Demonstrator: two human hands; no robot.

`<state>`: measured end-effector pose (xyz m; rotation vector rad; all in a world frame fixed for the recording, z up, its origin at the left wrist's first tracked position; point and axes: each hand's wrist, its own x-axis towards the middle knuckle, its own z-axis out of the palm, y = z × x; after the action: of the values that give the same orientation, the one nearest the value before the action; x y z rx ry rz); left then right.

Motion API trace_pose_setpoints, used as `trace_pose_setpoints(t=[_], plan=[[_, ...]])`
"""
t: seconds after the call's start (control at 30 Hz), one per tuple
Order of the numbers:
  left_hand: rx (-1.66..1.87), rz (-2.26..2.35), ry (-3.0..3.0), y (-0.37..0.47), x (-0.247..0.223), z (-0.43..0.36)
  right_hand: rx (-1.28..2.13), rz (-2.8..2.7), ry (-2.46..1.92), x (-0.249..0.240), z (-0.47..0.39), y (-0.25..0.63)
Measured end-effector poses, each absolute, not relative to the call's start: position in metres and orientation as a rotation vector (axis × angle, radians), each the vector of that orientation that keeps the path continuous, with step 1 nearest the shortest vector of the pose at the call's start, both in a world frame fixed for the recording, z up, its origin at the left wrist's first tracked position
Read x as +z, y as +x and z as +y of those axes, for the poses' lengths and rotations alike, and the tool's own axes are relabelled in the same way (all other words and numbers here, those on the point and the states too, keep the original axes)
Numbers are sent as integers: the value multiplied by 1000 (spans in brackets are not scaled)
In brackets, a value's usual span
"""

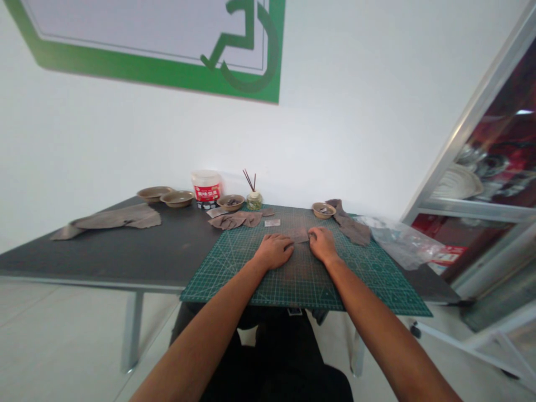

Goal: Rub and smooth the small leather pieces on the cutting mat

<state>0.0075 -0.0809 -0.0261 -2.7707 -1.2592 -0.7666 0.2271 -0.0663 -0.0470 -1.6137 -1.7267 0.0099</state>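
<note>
The left hand [274,250] rests palm down on the cutting mat [234,279], fingers extended; the right hand [322,243] curls at the right edge of a small brown cloth piece [299,235], though I cannot tell whether it pinches it. That piece lies flat between the hands, so work on it seems unfinished. Crumpled brown cloth [237,219] at ten o'clock and a brown strip [352,226] at two look unworked. Small bits fill a dish [231,202] at eleven and a bowl [324,210] at one; whether they are finished is unclear.
</note>
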Motion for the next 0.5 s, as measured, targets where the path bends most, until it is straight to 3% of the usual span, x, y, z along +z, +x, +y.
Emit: trace_pose_setpoints(t=[0.5], plan=[[-755,-1264,-2767,7,-26,-81,-1,-1803,-1627,-43,-72,227]])
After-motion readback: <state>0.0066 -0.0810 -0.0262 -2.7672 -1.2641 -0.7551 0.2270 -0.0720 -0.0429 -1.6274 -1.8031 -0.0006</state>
